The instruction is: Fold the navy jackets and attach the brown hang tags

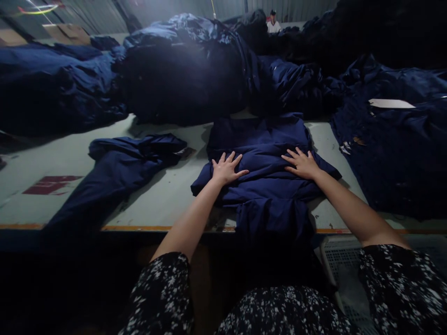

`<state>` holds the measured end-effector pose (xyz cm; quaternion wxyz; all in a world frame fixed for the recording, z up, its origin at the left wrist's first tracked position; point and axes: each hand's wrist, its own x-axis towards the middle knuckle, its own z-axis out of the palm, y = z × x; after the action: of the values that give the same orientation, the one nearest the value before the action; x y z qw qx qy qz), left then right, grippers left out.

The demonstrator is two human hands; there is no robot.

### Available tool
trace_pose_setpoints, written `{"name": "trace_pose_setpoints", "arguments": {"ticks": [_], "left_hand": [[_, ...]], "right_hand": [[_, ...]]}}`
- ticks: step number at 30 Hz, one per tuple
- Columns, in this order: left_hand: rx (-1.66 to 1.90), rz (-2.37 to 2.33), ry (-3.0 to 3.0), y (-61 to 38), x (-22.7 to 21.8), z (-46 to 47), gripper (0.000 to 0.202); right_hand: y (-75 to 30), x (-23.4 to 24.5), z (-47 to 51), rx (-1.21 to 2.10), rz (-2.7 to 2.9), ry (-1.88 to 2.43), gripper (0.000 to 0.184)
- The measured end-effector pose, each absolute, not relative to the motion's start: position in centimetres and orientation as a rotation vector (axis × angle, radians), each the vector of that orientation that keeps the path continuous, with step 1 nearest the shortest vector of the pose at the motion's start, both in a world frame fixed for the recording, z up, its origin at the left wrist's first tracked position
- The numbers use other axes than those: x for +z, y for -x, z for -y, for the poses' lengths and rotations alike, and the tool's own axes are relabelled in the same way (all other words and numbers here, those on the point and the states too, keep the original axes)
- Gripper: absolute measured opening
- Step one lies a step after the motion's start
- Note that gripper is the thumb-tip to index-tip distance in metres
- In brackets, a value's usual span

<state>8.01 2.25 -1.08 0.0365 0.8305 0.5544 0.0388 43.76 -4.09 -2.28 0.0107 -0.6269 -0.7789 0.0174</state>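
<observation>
A navy blue garment [261,158] lies spread and wrinkled on the pale table [150,204] right in front of me. Its lower part hangs over the table's front edge. My left hand [226,168] rests flat on the garment's left half, fingers spread. On the right half lies my right hand [301,164], also palm down with the fingers apart. Neither hand grips the cloth. To the left, a second navy garment [118,163] stretches diagonally across the table, one end drooping over the front edge.
Large heaps of dark blue garments [188,74] line the table's back. Another stack [401,158] stands at the right, with a white paper [391,103] on it. Below the edge is a plastic basket [335,265]. A person [273,23] is far behind; cardboard boxes [66,34] sit back left.
</observation>
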Motion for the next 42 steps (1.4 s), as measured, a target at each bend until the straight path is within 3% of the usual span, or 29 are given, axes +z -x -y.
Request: {"name": "trace_pose_setpoints", "arguments": {"ticks": [6,12,16,22,30,34,38,42], "left_hand": [[-0.047,-1.653,-2.614,-9.5,-0.3,-3.6,0.085],[-0.119,-1.584,-2.598,-7.0,1.2,-3.4,0.06],[-0.012,-1.684,-2.668,-3.7,0.4,-0.6,0.063],[0.044,-1.723,-2.564,-2.4,-1.2,1.7,0.07],[0.715,-0.653,-2.698,-4.5,-1.4,8.4,0.037],[0.765,-0.356,-2.667,-5.1,-1.9,11.8,0.025],[0.515,-0.26,-2.744,-4.4,-2.1,12.7,0.037],[0.241,-0.247,-2.875,-3.7,-2.4,12.7,0.073]], "right_hand": [[-44.9,-2.3,4.7,0.095,2.364,2.033,0.066],[-45.7,-0.6,5.2,0.229,2.387,2.057,0.06],[-45.3,-0.8,8.8,0.117,2.412,1.966,0.062],[-45.5,-2.6,12.4,0.218,2.372,1.935,0.06],[-45.1,-1.6,18.2,0.291,2.331,1.14,0.03],[-44.6,-0.9,21.7,0.308,2.444,1.008,0.036],[-44.9,-0.8,23.2,0.295,2.655,0.977,0.069],[-45.2,-1.3,23.6,0.253,2.74,1.009,0.074]]}}
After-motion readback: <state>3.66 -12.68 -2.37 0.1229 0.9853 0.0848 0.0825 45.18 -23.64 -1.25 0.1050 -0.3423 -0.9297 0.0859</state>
